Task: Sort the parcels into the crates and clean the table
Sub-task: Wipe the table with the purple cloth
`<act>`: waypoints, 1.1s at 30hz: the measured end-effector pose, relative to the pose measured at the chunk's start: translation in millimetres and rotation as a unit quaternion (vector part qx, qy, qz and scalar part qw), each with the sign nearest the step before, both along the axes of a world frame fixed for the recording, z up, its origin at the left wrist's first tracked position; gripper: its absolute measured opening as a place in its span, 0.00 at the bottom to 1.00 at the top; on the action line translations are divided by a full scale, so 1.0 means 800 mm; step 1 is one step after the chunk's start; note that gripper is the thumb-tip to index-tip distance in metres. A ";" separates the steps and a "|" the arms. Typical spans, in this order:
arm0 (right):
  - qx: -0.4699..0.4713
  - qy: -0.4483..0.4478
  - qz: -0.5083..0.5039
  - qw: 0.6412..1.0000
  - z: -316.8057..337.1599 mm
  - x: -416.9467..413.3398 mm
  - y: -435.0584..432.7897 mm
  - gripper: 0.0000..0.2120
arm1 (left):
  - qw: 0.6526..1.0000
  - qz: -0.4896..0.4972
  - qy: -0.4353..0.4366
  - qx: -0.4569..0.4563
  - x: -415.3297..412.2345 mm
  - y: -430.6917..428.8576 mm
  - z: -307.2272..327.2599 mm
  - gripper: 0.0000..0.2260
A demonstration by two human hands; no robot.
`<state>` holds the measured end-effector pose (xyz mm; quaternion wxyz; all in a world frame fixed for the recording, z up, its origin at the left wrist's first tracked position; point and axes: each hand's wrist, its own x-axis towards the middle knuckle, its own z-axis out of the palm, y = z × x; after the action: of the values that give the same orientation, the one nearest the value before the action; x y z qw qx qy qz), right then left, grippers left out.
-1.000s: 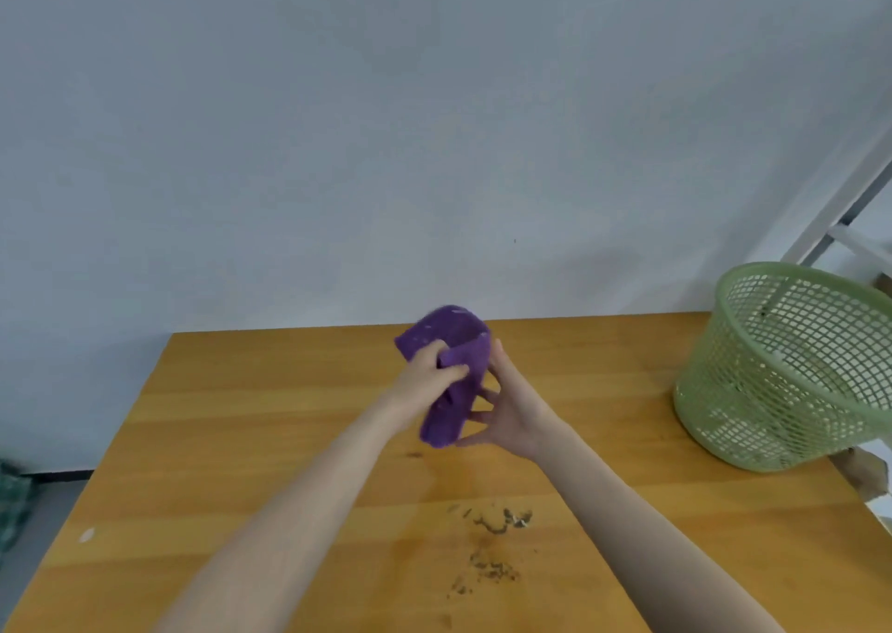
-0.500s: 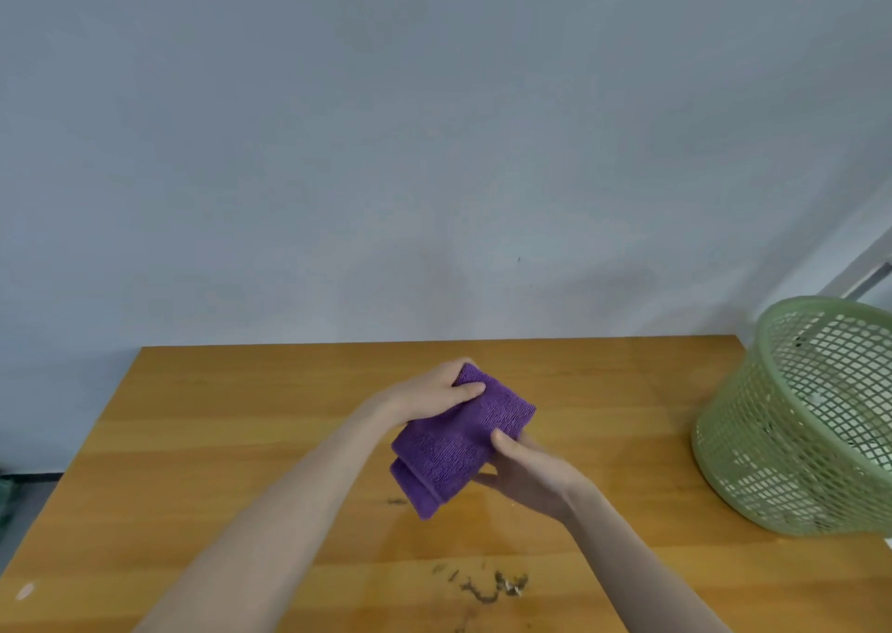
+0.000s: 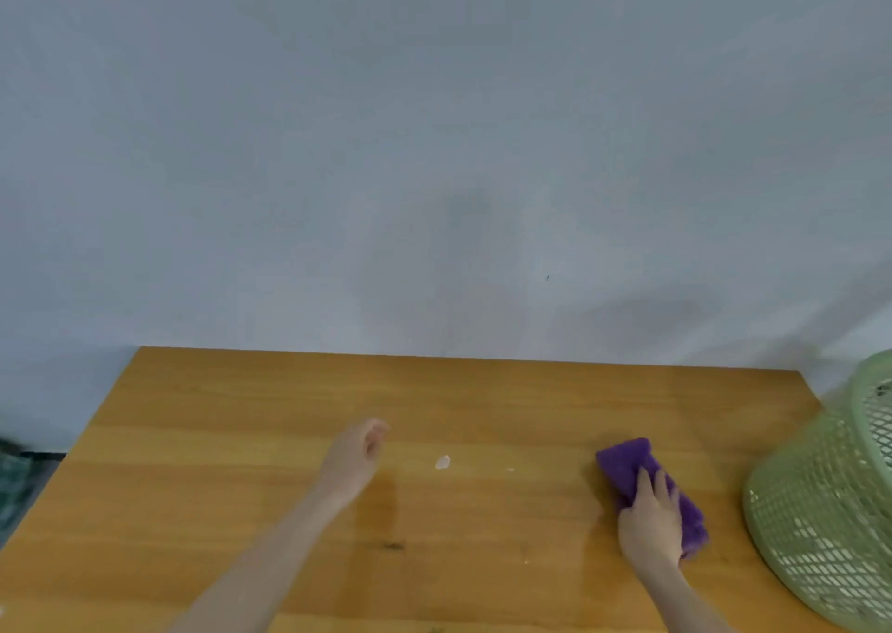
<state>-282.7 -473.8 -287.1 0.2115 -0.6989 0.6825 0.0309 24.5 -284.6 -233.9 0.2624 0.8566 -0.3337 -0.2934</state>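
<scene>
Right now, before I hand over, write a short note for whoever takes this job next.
Left hand: loosely curled, holds nothing, above the table.
Right hand: presses the purple cloth onto the table, near the green basket.
Done: no parcels show on the table; crates are out of view.
Left: wipe up the white scrap and the dark mark between the arms.

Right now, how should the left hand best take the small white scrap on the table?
Probably pinch the white scrap at its edges from above: it is tiny and lies low on the table. The left hand is free, just left of it.
</scene>
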 end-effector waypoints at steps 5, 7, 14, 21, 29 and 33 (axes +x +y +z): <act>0.025 0.014 0.075 0.997 -0.022 0.076 -0.002 0.28 | 0.999 0.038 0.004 0.018 0.011 0.031 -0.022 0.12; 0.034 0.008 0.149 0.988 -0.019 0.112 -0.010 0.26 | 0.998 0.052 0.009 0.018 0.010 0.041 -0.026 0.11; 0.118 -0.019 0.442 0.889 -0.013 0.217 0.015 0.25 | 0.994 0.102 0.035 -0.008 0.012 0.065 -0.048 0.10; 0.166 -0.033 0.539 0.825 -0.010 0.238 0.094 0.24 | 0.994 0.105 0.010 -0.004 0.014 0.100 -0.057 0.17; 0.163 -0.031 0.601 0.782 -0.022 0.185 0.193 0.25 | 0.981 -0.187 -0.037 0.044 -0.041 0.148 -0.069 0.24; 0.187 -0.034 0.592 0.784 -0.016 0.159 0.235 0.23 | 0.956 -0.264 -0.098 0.076 -0.059 0.181 -0.068 0.29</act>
<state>-155.2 -286.0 -299.9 0.3010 -0.9130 0.1083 0.2532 -22.5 -139.5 -288.5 0.0752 0.7799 -0.5487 -0.2914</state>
